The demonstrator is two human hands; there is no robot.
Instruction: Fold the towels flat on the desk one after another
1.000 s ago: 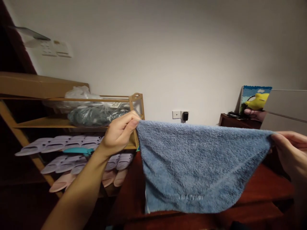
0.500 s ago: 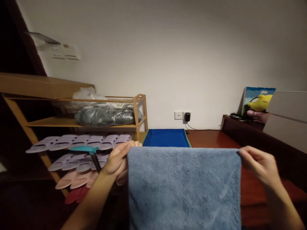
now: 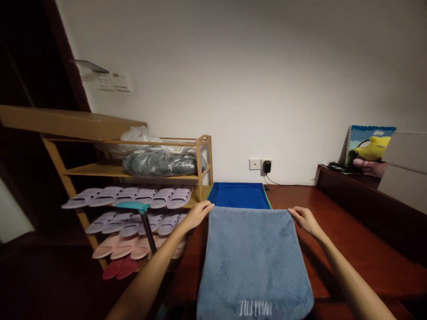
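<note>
A blue-grey towel [image 3: 250, 258] with white lettering near its lower edge is stretched out over the reddish-brown wooden surface [image 3: 353, 249]. My left hand [image 3: 199, 214] pinches its far left corner, and my right hand [image 3: 304, 218] pinches the far right corner. Its far edge runs straight between the two hands; the near edge drops toward the bottom of the view. Just beyond that far edge lies a flat dark-blue fabric item [image 3: 240, 194] with a green border, partly covered by the towel.
To the left, a wooden shoe rack [image 3: 205, 173] holds several slippers [image 3: 133, 226] and plastic-wrapped bundles, with a cardboard box [image 3: 73, 122] on top. A teal-topped handle [image 3: 133, 206] stands before it. A plugged-in adapter [image 3: 267, 166] is on the wall; a yellow plush toy [image 3: 373, 147] sits right.
Both hands have lowered the towel and moved it away from me, drawing closer together in view. The towel now lies stretched flatter, and the dark-blue item behind it has come into sight.
</note>
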